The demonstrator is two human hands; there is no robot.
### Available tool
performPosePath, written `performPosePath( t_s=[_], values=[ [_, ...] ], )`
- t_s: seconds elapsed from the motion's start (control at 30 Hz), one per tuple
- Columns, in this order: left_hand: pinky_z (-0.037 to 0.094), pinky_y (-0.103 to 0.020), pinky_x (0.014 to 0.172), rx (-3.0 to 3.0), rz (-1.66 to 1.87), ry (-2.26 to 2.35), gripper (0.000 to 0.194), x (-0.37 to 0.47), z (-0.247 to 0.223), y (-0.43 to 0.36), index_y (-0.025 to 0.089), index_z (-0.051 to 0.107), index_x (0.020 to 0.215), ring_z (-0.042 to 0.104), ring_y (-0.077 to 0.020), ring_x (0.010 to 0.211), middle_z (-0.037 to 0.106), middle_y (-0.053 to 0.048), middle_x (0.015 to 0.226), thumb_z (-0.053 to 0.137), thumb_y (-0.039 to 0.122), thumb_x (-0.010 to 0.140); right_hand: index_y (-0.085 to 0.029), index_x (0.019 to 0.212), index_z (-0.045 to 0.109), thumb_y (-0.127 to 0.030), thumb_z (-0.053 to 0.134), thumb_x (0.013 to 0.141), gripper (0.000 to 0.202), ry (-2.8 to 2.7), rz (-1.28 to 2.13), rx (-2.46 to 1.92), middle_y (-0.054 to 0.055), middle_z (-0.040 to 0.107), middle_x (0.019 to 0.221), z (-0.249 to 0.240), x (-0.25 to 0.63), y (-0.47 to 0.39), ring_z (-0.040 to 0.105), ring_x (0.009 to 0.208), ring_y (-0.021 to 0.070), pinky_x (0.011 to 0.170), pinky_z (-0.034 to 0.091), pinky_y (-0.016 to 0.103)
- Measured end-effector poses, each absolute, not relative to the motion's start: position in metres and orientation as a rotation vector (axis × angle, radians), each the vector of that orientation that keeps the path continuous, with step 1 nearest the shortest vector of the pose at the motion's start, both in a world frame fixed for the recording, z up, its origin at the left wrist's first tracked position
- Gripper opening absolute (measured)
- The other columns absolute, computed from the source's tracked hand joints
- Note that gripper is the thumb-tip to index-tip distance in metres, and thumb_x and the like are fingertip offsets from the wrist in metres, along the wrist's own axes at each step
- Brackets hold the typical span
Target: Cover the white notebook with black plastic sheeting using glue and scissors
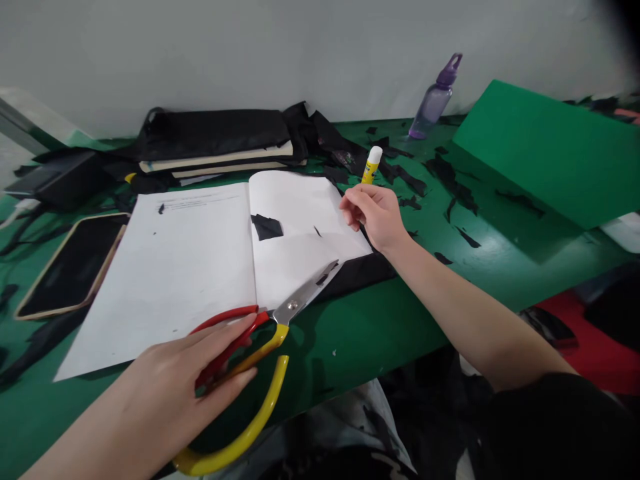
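Observation:
My left hand [200, 377] is closed on a pair of scissors [293, 305] with red and yellow handles, the blades pointing up and right over the lower edge of a white page. An open booklet [200, 267] lies on the green table, and a small black scrap [267, 227] rests on its right page near the fold. Over that page's right edge is my right hand [373, 210], its fingers curled; what they hold, if anything, is too small to tell. A yellow glue stick [371, 165] with a white cap stands just behind it. Black material [357, 277] shows under the booklet.
A phone [70, 267] lies left of the booklet. Behind are a black pouch [215, 132] on books and a dark box [63, 177] with a cable. A purple bottle [434, 100] and a green board [550, 153] stand right. Black scraps [453, 183] litter the green table [500, 267].

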State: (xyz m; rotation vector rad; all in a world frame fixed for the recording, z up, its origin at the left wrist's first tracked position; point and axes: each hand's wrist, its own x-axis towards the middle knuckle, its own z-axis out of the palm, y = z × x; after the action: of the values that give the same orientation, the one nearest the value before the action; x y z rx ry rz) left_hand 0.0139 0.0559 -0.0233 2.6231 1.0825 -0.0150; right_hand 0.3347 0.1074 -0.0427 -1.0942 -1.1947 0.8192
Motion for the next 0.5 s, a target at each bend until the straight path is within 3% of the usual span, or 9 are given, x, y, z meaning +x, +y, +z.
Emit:
performPosePath(
  t_s=[0.17,0.5],
  values=[
    [0.057,-0.030,0.061,2.630,0.017,1.086,0.042,0.015,-0.024,0.055,0.035,0.049,0.124,0.069,-0.0196,0.069,0.070,0.001,0.100,0.045,0.048,0.084,-0.019,0.062,0.062,-0.033,0.054,0.081,0.026,-1.198,0.825,-1.064,-0.003,0.053,0.049,-0.043,0.335,0.108,0.044,0.041,0.0057,0.037,0.031,0.021],
    [0.058,-0.029,0.070,2.482,0.234,1.241,0.047,-0.007,-0.030,0.055,0.044,0.046,0.126,0.069,-0.0196,0.080,0.066,0.006,0.113,0.053,0.047,0.080,-0.019,0.062,0.061,-0.036,0.054,0.082,0.027,-1.177,0.776,-1.086,-0.003,0.052,0.049,-0.042,0.336,0.108,0.043,0.040,0.0052,0.037,0.032,0.020]
  ],
)
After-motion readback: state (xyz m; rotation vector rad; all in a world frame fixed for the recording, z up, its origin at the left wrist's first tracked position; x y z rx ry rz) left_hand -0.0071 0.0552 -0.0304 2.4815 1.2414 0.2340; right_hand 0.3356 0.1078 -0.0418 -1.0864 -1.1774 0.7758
